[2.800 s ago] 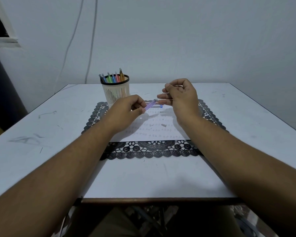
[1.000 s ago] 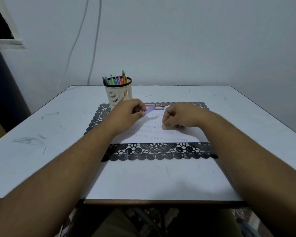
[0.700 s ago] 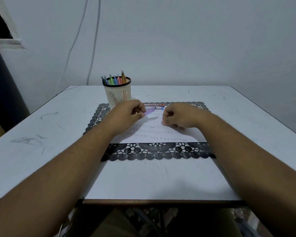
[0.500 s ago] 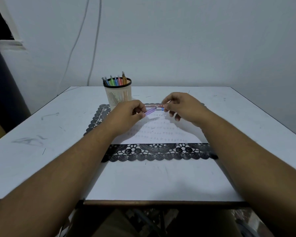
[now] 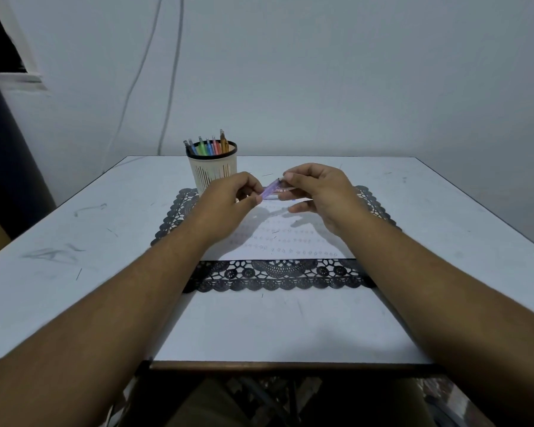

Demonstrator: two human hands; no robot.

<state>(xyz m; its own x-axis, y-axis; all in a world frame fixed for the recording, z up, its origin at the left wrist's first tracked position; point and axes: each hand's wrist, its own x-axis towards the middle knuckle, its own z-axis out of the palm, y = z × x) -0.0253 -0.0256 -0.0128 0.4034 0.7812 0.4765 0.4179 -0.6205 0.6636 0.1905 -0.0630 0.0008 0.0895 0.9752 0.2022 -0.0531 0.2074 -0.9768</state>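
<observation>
Your surface [image 5: 275, 328] is white, with grey scuffs [image 5: 51, 254] on its left part. A black lace mat [image 5: 278, 277] lies at its centre. On the mat you have a white sheet of paper [image 5: 290, 245] printed with rows of small marks; a strip of lace stays bare along its near edge. At the mat's far left corner stands a cream slotted cup [image 5: 212, 174] with a black rim, upright, holding several coloured pens [image 5: 208, 147]. Behind it is a plain pale wall [image 5: 321, 72]; two thin cables [image 5: 170, 72] run down it above the cup. A window frame [image 5: 16, 77] shows top left.
</observation>
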